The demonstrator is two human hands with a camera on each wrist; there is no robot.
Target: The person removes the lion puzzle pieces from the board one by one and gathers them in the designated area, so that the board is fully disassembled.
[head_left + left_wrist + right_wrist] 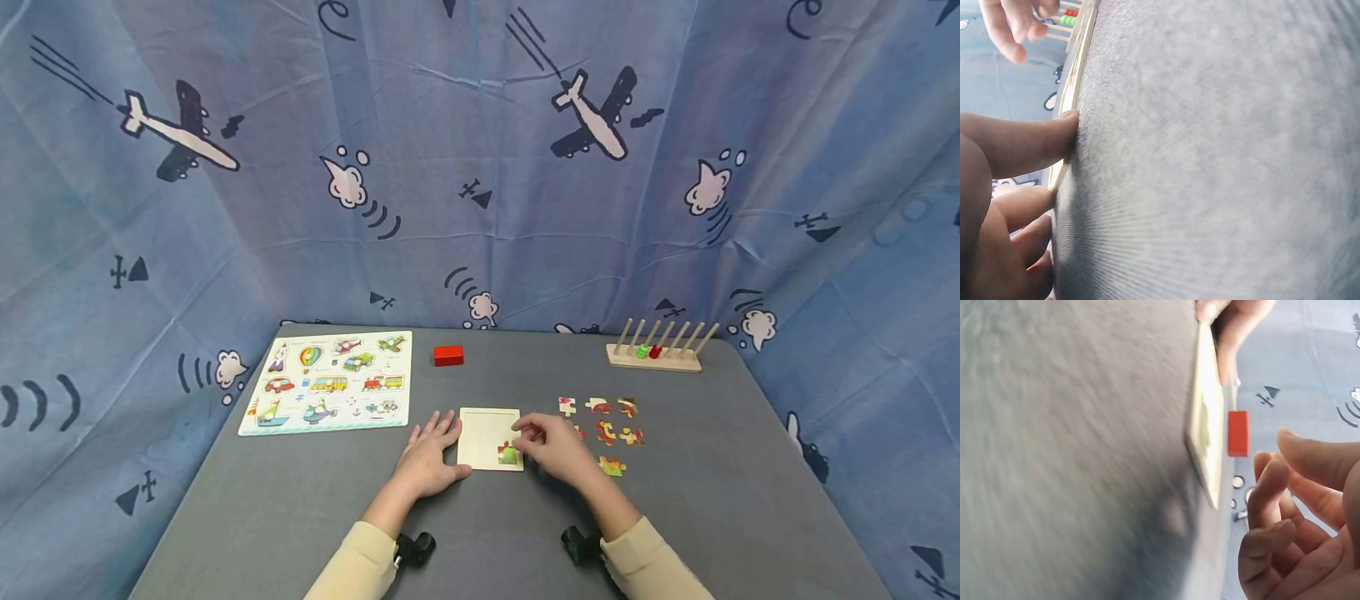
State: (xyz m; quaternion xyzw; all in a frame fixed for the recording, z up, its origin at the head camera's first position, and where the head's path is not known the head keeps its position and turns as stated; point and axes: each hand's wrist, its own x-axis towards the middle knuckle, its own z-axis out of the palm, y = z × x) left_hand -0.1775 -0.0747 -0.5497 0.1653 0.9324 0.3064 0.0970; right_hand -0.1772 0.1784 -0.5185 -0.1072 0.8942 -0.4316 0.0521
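Note:
A pale square puzzle tray [480, 427] lies on the table between the hands. In its near right corner sits a green and red jigsaw piece [508, 455]. My left hand [426, 463] rests at the tray's left side with fingers spread, its thumb [1041, 139] touching the near edge in the left wrist view. Over the tray's right edge hovers my right hand [557, 448], fingers loosely bent. In the right wrist view, a gap separates its thumb [1316, 456] from the fingers, and nothing shows between them.
Several loose jigsaw pieces [606, 432] are spread right of the right hand. Behind the tray stands a red block [448, 356]. A vehicle picture board [300, 392] lies at the back left, and a wooden peg rack [652, 358] with green and red beads stands back right.

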